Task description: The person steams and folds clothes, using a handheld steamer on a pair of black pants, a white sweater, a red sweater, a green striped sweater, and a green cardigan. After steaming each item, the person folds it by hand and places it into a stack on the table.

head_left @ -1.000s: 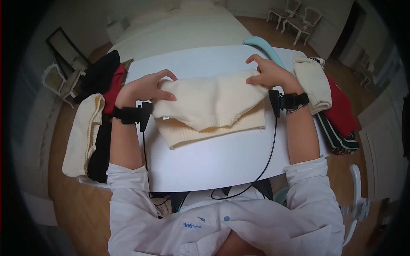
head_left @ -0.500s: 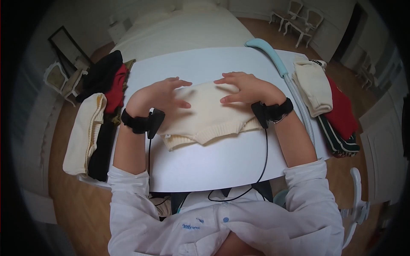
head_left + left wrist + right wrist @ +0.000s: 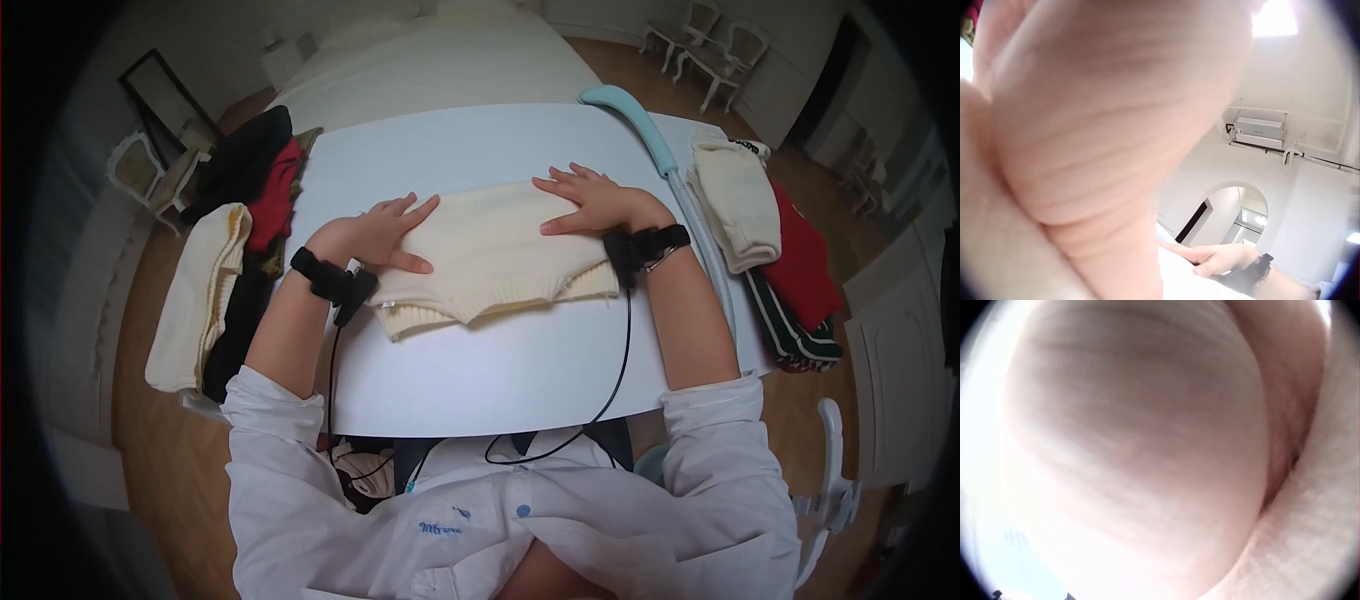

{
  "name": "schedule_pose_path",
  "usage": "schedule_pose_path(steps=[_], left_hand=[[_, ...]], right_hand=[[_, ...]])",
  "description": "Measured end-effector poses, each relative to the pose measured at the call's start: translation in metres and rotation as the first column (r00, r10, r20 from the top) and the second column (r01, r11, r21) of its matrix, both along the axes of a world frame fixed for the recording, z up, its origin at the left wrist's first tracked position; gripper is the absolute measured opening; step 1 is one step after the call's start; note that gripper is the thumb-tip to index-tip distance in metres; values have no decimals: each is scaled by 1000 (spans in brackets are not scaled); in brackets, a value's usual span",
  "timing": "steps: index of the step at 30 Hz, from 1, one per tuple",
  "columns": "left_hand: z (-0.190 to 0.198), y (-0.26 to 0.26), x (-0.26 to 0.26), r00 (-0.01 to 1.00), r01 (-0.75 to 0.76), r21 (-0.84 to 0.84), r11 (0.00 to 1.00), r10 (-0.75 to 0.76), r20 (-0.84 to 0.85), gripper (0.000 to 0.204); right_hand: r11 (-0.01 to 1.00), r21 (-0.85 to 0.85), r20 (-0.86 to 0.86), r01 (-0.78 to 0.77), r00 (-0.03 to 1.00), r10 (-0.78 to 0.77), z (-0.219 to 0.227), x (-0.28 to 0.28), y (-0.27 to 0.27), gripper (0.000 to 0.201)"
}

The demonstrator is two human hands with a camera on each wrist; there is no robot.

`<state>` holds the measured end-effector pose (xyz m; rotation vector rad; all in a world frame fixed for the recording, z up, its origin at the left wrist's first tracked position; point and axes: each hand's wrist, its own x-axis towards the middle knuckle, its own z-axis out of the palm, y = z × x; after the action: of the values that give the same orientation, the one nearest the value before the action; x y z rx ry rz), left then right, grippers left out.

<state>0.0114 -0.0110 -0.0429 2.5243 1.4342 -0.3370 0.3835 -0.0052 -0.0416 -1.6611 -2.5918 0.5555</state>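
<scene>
A folded cream knit garment (image 3: 490,250) lies on the white table, its ribbed edges toward the person. My left hand (image 3: 375,238) rests on its left side with fingers spread and thumb pointing inward. On the far right part of the cloth lies my right hand (image 3: 590,203), fingers extended toward the middle. Palm skin fills most of both wrist views; past it, the left wrist view shows the right hand (image 3: 1225,257) over the pale cloth.
Folded clothes stand at the table's left, with a cream one (image 3: 195,300) in front and black and red ones behind. At the right are another cream garment (image 3: 735,205), a red one (image 3: 805,255) and a striped one. A light-blue curved handle (image 3: 635,120) with a hose runs along the white table (image 3: 430,385).
The garment's raised near layer has been laid down flat over the ribbed part. Both hands went from gripping its far edge to lying spread on top, now further apart than half a second ago.
</scene>
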Motion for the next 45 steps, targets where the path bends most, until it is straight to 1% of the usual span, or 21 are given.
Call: schedule_pose_path(steps=[2, 3, 4, 5, 7, 10, 11, 13, 15, 17, 23, 25, 27, 31, 33, 35, 37, 38, 39, 41, 45], left_hand=[[1, 4, -9, 988, 60, -7, 998, -59, 143, 116], [7, 4, -14, 989, 45, -3, 999, -44, 142, 116], [14, 3, -21, 972, -85, -59, 995, 96, 212, 116], [18, 0, -29, 932, -212, -123, 970, 238, 273, 116], [16, -11, -35, 883, -358, -146, 922, 385, 269, 113], [16, -38, -28, 601, -531, -271, 802, 583, 546, 108], [13, -46, -23, 593, -545, -269, 794, 592, 546, 108], [7, -62, -17, 272, -370, -541, 755, 645, 714, 101], [1, -77, -12, 259, -367, -505, 781, 608, 751, 94], [-3, -94, -11, 241, -352, -422, 836, 516, 822, 82], [13, -159, -49, 218, -344, -343, 874, 429, 876, 52], [24, -182, -77, 286, -425, -186, 886, 326, 901, 37], [48, -207, -101, 184, -595, -115, 796, 274, 944, 29], [89, -241, -185, -36, -798, -61, 600, 54, 998, 36], [111, -254, -210, -20, -902, -37, 430, 44, 999, 39], [99, -263, -265, -42, -903, -55, 425, 38, 998, 43], [73, -264, -304, -184, -851, -210, 481, 100, 978, 49], [58, -262, -315, -151, -884, -238, 403, 236, 960, 51], [38, -262, -319, -110, -888, -237, 394, 318, 942, 52], [10, -262, -324, -182, -878, -299, 374, 316, 931, 54], [13, -270, -330, -199, -866, -315, 388, 310, 930, 59]], right_hand=[[1000, -4, -74, -27, 997, 26, 3, 9, 1, 100], [999, -48, -245, 5, 969, -16, 7, 17, 1, 100], [995, -102, -407, 24, 911, -64, 10, 23, 2, 99], [995, -102, -409, 3, 911, -45, 10, 27, 1, 99], [945, -138, -428, 295, 843, -326, 9, 32, -5, 99], [870, -355, -371, 343, 802, -468, 25, 32, -2, 84], [876, -354, -373, 328, 809, -454, 21, 34, 0, 84], [905, -349, -528, 242, 747, -403, 9, 38, 2, 84], [915, -333, -510, 226, 773, -377, 13, 34, -1, 85], [939, -342, -444, 43, 873, -201, 28, 33, -10, 83], [894, -362, -625, -265, 781, -21, 59, -30, -22, 75], [890, -247, -745, -383, 662, 78, 82, -69, -24, 75], [901, -163, -805, -401, 583, 114, 110, -115, -21, 79], [883, 112, -936, -456, 250, 248, 155, -230, 15, 80], [848, 218, -969, -484, -5, 246, 171, -302, 45, 34], [837, 18, -998, -546, 38, 46, 179, -350, 52, 28], [908, 74, -931, -412, 298, 211, 170, -373, 35, 81], [895, 10, -913, -445, 362, 190, 161, -385, 36, 86], [925, -27, -820, -378, 538, 196, 156, -381, 18, 86], [914, 42, -729, -404, 613, 305, 120, -399, 30, 83], [868, 66, -661, -491, 630, 407, 87, -353, 20, 68]])
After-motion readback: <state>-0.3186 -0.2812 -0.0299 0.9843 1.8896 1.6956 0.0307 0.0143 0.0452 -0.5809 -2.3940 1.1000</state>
